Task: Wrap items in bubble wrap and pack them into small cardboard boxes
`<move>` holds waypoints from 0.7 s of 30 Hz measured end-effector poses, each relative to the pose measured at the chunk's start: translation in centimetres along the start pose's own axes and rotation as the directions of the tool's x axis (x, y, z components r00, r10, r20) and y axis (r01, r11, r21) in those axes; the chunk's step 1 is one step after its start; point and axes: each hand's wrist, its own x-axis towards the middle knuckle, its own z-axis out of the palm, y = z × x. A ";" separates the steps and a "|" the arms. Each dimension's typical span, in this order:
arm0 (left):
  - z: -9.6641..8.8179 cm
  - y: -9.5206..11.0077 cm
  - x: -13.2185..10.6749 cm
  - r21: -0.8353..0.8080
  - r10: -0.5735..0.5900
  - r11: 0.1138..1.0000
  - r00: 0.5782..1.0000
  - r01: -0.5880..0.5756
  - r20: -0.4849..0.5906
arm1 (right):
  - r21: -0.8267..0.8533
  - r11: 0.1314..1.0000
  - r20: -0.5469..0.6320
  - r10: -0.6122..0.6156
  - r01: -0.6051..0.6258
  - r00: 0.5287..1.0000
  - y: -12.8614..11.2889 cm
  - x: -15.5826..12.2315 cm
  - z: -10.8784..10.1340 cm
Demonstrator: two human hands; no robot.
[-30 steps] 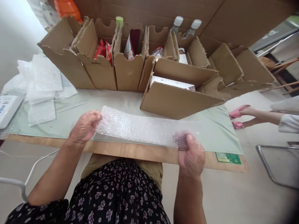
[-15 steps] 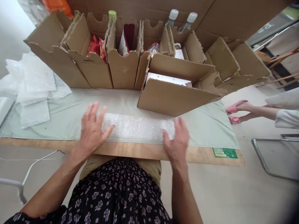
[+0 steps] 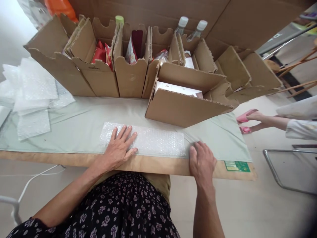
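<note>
A long strip of bubble wrap [image 3: 158,140] lies flat along the front of the cloth-covered table. My left hand [image 3: 119,147] rests palm down on its left part, fingers spread. Just past the strip's right end is my right hand [image 3: 202,158], its fingers curled in and pressed together at the table edge. Faint lines, perhaps of clear film, run from that end toward the right fingers. What they pinch, if anything, is hidden.
Cardboard file boxes [image 3: 131,77] with red packets and white cartons line the back. One box [image 3: 185,107] juts forward. Bubble wrap pieces [image 3: 37,82] are piled at left. Two white-capped bottles [image 3: 182,23] stand behind. A person's legs [image 3: 269,122] and a metal frame [image 3: 274,175] are at right.
My left hand has moved right from the strip's left end onto its surface and flattened. My right hand has slid off the right end, further right, and its fingers have curled.
</note>
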 end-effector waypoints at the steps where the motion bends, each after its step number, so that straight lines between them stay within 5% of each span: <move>1: -0.4 -0.3 -0.1 -0.007 -0.037 0.999 0.999 0.037 -0.038 | 0.018 1.000 -0.008 -0.016 0.016 1.000 -0.1 0.4 -0.3; 5: -2.4 -3.1 -1.2 0.013 -0.315 0.944 0.910 0.330 -0.268 | 0.069 0.984 0.099 -0.172 0.166 0.980 -3.0 3.2 0.5; 9: -3.3 -5.0 -2.5 0.023 -0.476 0.860 0.818 0.510 -0.322 | 0.139 0.974 0.186 -0.201 0.177 0.962 -4.2 5.0 1.4; 15: -5.5 -4.8 -1.5 -0.298 -0.528 0.842 0.801 0.450 -0.283 | 0.483 0.873 0.288 -0.079 -0.073 0.954 -5.4 0.0 -2.4; 18: -8.3 -5.8 1.7 -0.361 -0.490 0.861 0.777 0.359 -0.395 | 0.675 0.677 0.484 -0.108 -0.293 0.868 -8.6 -4.3 -3.0; 21: -9.4 -6.5 6.1 -0.258 -0.342 0.934 0.831 0.249 -0.438 | 0.716 0.555 0.596 -0.169 -0.423 0.785 -11.8 -7.8 -1.4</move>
